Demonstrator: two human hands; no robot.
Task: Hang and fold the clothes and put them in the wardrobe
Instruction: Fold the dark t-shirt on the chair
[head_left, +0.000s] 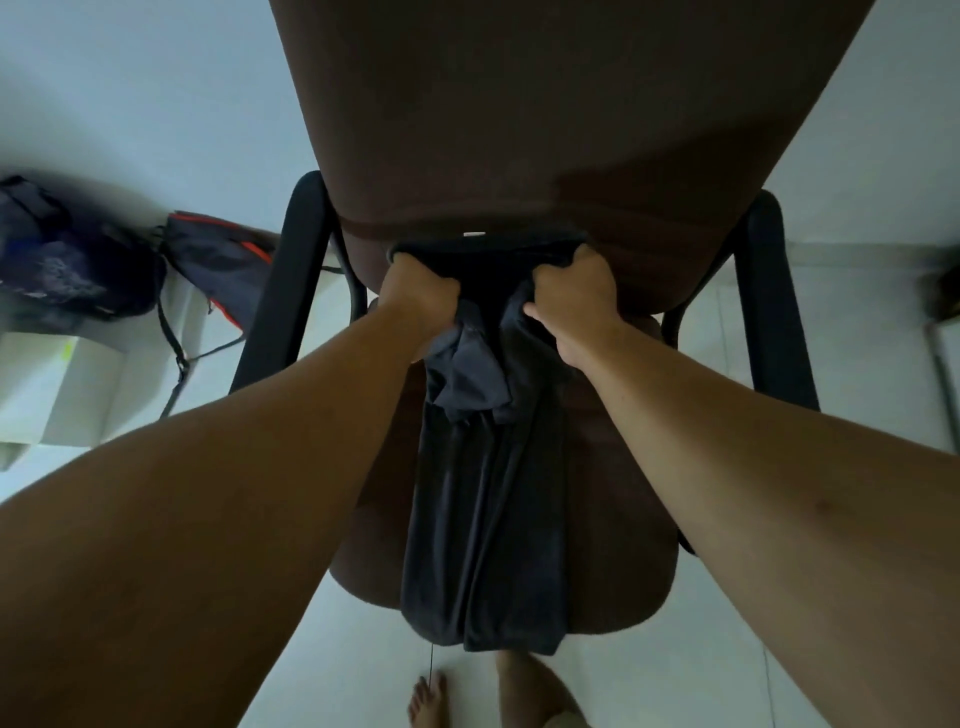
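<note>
While both fists clamp the dark garment (488, 499), I log: left hand (415, 296), right hand (576, 296) apart; cloth hangs over chair (519, 130); floor (727, 649) flanks both sides.

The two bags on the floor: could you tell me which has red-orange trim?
The grey bag beside the black chair arm; the dark bag further left shows none.

A brown chair (545, 130) with black armrests (291, 280) fills twelve o'clock, standing on pale floor tiles (727, 649). At nine o'clock dark bags (72, 260) lie against a plain pale wall (130, 88), beside a white box (52, 384). Light is dim, bluish.
</note>
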